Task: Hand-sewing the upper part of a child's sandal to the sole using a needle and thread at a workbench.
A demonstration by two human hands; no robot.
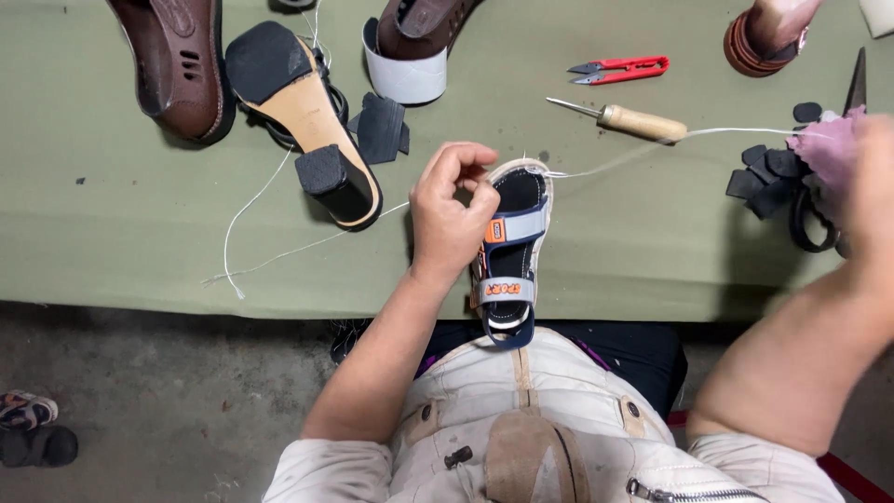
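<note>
**A:** Where's the small sandal (510,251) sitting?

**B:** It's at the near edge of the green bench (121,242), heel end hanging over toward your lap. Your left hand (452,219) pins it from the side, with that grip pinched at the white rim of the toe, right where the white thread (726,132) comes out.

**A:** And the other hand?

**B:** Your right hand (852,158) is far off to the right and blurred, drawing the thread taut. It seems closed around something pinkish, but I can't tell what the grip truly holds.

**A:** What might go wrong?

**B:** I'd judge the thread is the weak point. It passes just beside the wooden-handled awl (629,119); a hard pull could snag it or drag it. Pull too sharply and you might tear the stitch out of the rim, or tip the overhanging sandal off the bench. The loose thread tail (244,210) near the heeled shoe (303,121) may tangle as well. The red snips (622,68) lie well clear.
</note>
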